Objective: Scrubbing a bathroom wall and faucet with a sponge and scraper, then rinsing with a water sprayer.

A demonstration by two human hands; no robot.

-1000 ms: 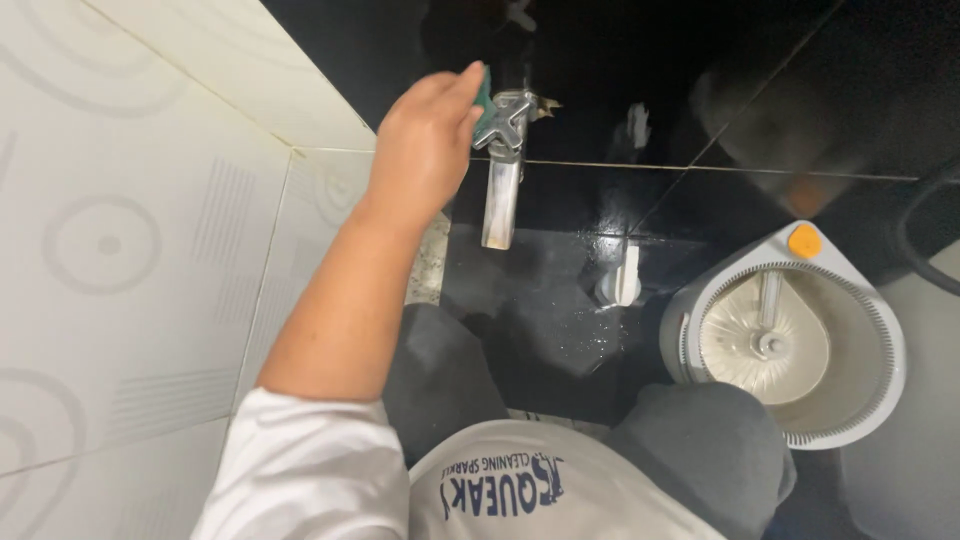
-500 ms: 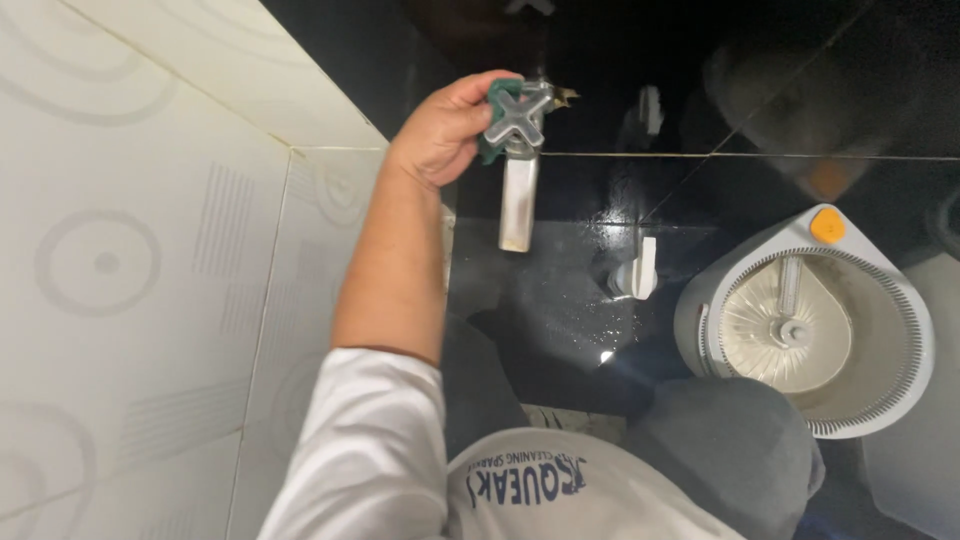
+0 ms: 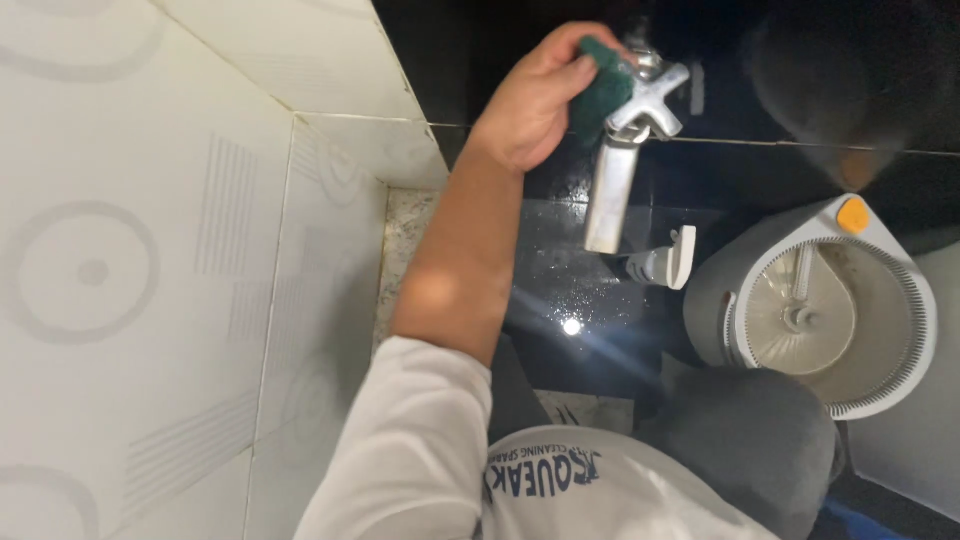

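Scrub pad on the tap

My left hand clamps a green scrub pad against the cross-handled tap (right hand unseen); a grey spin bucket stands by the black floor's right edge.

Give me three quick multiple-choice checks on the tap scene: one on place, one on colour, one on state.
1. Where is the spin bucket relative to the tap?
A. lower right of it
B. left of it, against the white tiles
C. directly above it

2. What colour is the scrub pad?
A. yellow
B. dark green
C. white

3. What is the left hand doing?
A. resting open on the floor
B. holding the bucket rim
C. pressing the pad against the cross handle

Answers: 1 A, the bucket stands on the floor lower right of the spout. 2 B, the pad shows dark green between the fingers. 3 C, the hand's grip is closed on the pad at the handle.
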